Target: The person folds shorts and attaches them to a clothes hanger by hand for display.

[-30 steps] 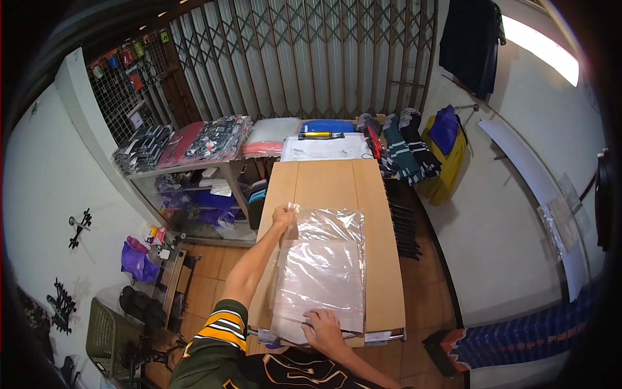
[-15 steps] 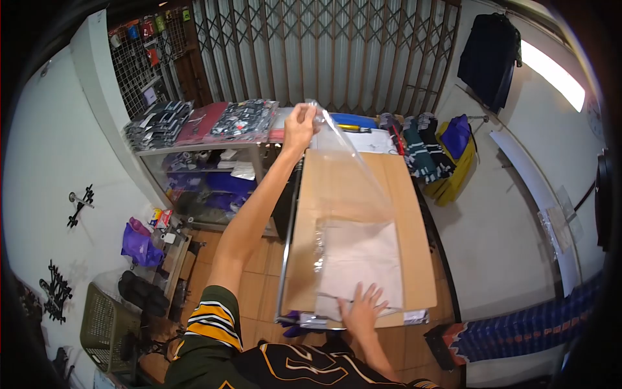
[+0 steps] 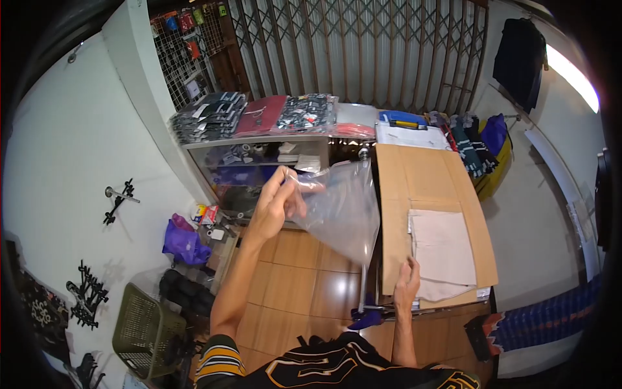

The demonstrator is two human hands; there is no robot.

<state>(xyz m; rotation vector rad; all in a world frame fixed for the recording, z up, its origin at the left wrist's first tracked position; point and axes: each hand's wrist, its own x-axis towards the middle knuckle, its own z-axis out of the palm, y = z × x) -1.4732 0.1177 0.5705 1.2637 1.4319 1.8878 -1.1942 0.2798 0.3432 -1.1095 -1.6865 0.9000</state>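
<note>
A clear plastic bag [image 3: 343,211] hangs from my left hand [image 3: 282,207], whose fingers are closed on its upper left edge, over the floor left of the cardboard. My right hand [image 3: 407,282] is at the lower left edge of a folded pale pink cloth [image 3: 444,249]; its fingers are together, and what they pinch, if anything, is too small to make out. The cloth lies on a brown cardboard sheet [image 3: 424,172] on the table. A thin shiny strip shows along the cloth's left edge.
Behind stands a glass display case [image 3: 259,142] topped with bagged garments [image 3: 210,117]. White papers [image 3: 411,136] lie beyond the cardboard. A green basket [image 3: 139,330] is at lower left, a blue patterned roll [image 3: 544,324] at lower right.
The plastic bag has come off the cloth and swung left with my left hand. My right hand has moved from the cloth's front to its left edge. The view has shifted left.
</note>
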